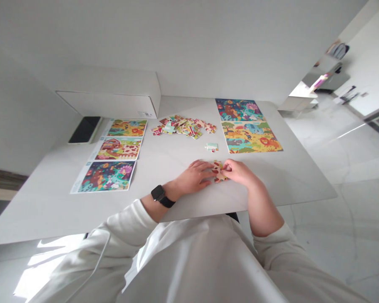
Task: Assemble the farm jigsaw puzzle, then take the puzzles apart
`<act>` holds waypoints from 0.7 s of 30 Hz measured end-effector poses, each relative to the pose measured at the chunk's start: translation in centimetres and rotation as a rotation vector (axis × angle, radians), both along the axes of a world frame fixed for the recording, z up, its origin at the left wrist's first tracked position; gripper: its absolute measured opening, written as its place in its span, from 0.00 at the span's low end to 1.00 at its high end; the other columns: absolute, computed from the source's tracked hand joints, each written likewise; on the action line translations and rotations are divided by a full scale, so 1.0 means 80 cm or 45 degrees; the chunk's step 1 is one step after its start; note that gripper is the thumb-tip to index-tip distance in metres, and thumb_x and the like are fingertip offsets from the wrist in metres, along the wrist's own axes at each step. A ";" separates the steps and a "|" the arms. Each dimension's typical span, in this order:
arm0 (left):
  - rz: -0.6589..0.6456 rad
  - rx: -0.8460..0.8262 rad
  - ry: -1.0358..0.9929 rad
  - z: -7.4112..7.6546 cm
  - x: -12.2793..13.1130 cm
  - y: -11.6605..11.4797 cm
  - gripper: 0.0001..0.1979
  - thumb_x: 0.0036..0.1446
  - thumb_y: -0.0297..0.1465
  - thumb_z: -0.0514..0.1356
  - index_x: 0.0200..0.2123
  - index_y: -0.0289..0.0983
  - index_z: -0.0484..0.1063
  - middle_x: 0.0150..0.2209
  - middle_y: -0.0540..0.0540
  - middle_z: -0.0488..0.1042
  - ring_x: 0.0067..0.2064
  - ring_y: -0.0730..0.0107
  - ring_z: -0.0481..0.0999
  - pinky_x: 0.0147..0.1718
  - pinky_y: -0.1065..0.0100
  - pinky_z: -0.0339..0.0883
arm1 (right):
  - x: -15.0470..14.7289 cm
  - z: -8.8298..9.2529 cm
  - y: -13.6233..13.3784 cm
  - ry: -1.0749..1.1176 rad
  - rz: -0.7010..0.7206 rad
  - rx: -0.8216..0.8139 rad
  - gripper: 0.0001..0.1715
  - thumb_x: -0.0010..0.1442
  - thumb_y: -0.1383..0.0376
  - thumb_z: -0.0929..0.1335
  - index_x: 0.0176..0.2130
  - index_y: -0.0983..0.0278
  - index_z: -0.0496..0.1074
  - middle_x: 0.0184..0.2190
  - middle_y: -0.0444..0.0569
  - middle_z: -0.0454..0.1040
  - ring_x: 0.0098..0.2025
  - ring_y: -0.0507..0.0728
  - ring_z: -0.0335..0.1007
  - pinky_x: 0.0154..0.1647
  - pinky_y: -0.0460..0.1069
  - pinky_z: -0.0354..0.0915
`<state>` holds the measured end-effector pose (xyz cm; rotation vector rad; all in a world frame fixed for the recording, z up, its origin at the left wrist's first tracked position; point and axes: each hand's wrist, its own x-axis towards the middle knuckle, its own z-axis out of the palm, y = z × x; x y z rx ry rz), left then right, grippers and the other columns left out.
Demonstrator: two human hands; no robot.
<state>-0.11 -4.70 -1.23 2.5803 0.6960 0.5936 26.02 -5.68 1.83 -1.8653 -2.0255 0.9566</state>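
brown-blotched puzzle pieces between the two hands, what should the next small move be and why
Probably press the brown-blotched, cream-and-yellow jigsaw pieces flat from the right: the bare left hand touches their left side, seemingly steadying them, while the bare right hand has its fingers at their right edge. Whether every join is closed is too small to tell.

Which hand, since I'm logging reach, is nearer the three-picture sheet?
Left. The left hand is to the sheet's right; the right hand is beyond it, farther right.
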 end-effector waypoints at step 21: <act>0.212 -0.004 0.105 -0.009 -0.009 0.015 0.21 0.69 0.38 0.63 0.64 0.50 0.77 0.70 0.44 0.72 0.72 0.47 0.67 0.74 0.40 0.51 | -0.017 0.000 0.044 -0.399 0.171 0.192 0.07 0.68 0.58 0.74 0.39 0.58 0.76 0.32 0.48 0.80 0.35 0.60 0.74 0.33 0.50 0.57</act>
